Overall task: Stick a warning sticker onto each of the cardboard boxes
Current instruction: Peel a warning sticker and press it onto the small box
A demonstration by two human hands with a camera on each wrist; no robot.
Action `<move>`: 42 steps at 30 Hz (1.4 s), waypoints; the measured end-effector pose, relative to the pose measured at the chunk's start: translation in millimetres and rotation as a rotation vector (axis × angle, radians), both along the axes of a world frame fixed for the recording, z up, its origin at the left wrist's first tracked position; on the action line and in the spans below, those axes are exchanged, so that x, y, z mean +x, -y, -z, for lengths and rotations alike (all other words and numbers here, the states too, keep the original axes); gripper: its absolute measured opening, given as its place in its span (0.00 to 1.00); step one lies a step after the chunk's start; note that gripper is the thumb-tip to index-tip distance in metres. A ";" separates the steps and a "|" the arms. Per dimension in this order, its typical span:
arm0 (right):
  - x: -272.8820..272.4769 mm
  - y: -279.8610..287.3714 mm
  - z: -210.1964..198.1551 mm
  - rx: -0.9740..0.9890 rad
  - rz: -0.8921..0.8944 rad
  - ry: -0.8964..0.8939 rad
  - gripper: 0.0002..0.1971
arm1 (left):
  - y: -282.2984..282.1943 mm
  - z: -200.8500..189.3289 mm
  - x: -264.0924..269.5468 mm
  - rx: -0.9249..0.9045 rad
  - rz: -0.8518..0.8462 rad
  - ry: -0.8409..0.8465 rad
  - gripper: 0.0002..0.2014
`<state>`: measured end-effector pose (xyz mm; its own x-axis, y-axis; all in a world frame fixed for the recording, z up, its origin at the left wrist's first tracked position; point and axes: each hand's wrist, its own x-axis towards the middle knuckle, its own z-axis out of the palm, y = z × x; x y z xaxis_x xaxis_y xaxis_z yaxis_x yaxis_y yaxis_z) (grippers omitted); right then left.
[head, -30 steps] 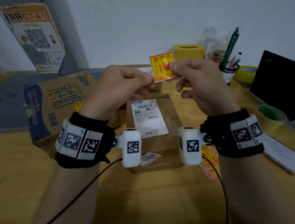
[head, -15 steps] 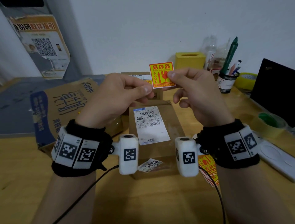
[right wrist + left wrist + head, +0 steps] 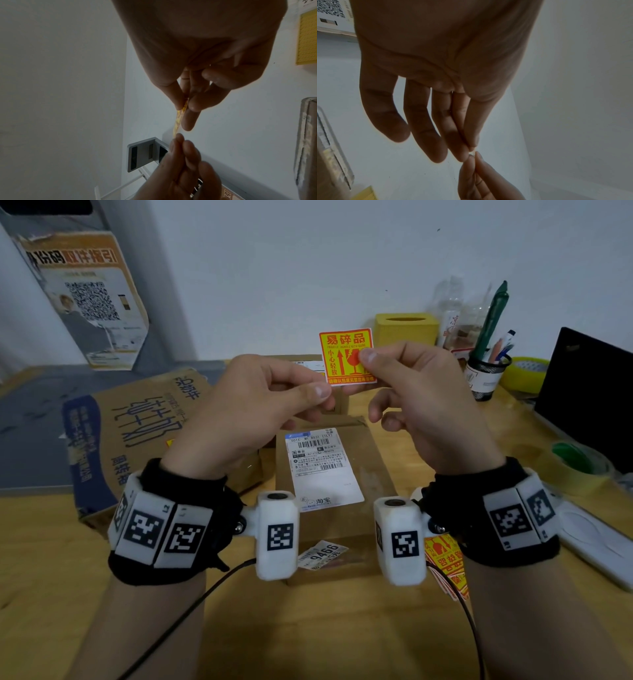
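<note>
A yellow-and-red warning sticker (image 3: 344, 356) is held upright in the air above the table. My right hand (image 3: 366, 359) pinches its right edge between thumb and forefinger. My left hand (image 3: 323, 393) pinches its lower left corner. In the right wrist view the sticker (image 3: 178, 121) shows edge-on between both hands. Below the hands lies a small brown cardboard box (image 3: 375, 474) with a white shipping label. A large printed cardboard box (image 3: 137, 433) lies to the left. Another small box (image 3: 308, 363) stands behind the hands, mostly hidden.
A stack of warning stickers (image 3: 445, 563) lies under my right wrist. A yellow tissue box (image 3: 406, 330), a pen holder (image 3: 486, 374), a black laptop (image 3: 589, 392), a tape roll (image 3: 579, 470) and a white device (image 3: 596, 546) crowd the right side.
The sticker has turned from tilted to nearly upright. My left fingers have slid from its left edge down to its lower left corner. The right hand keeps its pinch.
</note>
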<state>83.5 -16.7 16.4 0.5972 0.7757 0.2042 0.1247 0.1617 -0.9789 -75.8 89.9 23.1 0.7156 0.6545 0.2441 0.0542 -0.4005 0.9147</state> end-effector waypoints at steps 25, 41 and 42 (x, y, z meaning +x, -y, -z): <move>-1.8 1.4 -1.5 -0.042 -0.057 -0.001 0.07 | 3.4 -3.0 -3.4 0.026 0.066 0.074 0.09; -6.9 3.5 -2.4 -0.083 -0.039 0.136 0.13 | 4.3 -4.8 -3.0 0.050 -0.045 0.089 0.08; -7.6 4.3 -2.5 -0.081 -0.029 0.150 0.17 | 5.2 -5.3 -3.0 0.052 -0.045 0.089 0.08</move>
<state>75.9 -21.0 18.9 0.5418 0.8098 0.2252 0.2664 0.0886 -0.9598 -78.8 84.7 28.4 0.6594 0.6706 0.3398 -0.0072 -0.4464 0.8948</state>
